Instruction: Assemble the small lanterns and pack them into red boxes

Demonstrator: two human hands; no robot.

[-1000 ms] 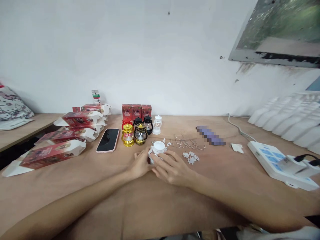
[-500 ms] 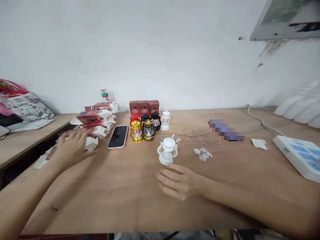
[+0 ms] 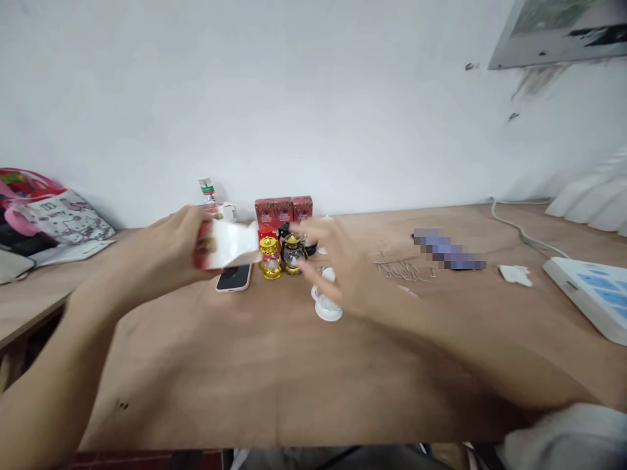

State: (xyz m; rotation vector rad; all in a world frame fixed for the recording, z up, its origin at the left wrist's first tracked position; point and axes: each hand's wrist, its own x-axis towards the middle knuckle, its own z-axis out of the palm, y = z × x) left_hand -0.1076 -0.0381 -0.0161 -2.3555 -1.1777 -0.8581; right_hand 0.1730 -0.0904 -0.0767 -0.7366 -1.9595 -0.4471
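Though cluttered, table [image 3: 245, 391] against wall [image 3: 313, 111].

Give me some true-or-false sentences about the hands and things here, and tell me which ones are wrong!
1. The left hand holds a red-and-white box. True.
2. The phone stands on its edge. False: the phone lies flat on the table.
3. Three small red boxes stand in a row. True.
4. The patterned bag is right of the phone in the picture. False: the patterned bag is to the left.
5. The right hand hides part of a white lantern. True.
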